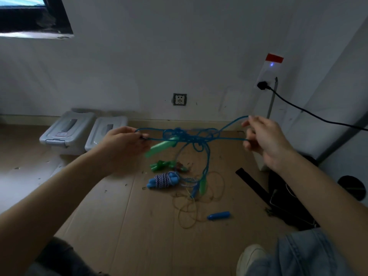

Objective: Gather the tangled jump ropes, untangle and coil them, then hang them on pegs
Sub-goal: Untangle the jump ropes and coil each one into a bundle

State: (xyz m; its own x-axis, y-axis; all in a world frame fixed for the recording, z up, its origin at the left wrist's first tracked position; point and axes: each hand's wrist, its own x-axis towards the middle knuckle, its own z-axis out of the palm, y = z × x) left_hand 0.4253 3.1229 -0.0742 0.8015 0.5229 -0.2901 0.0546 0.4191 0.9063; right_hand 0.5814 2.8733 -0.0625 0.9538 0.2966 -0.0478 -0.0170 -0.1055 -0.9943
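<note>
A knotted blue jump rope (189, 136) is stretched in the air between my hands. My left hand (123, 144) pinches its left loop. My right hand (262, 140) grips two strands on the right. One green handle (161, 146) hangs just under the knot and the other green handle (202, 186) dangles near the floor. On the wooden floor lie a coiled blue-and-white rope with blue handles (164, 180), a green bundle (165, 165), a thin yellowish rope (191, 208) in loose loops, and a single blue handle (218, 215).
Two grey lidded bins (65, 132) stand against the wall at left. A black cable (310, 114) runs from a wall plug at right. A black bag with a strap (282, 200) lies on the floor at right. My knee in jeans (302, 255) is low right.
</note>
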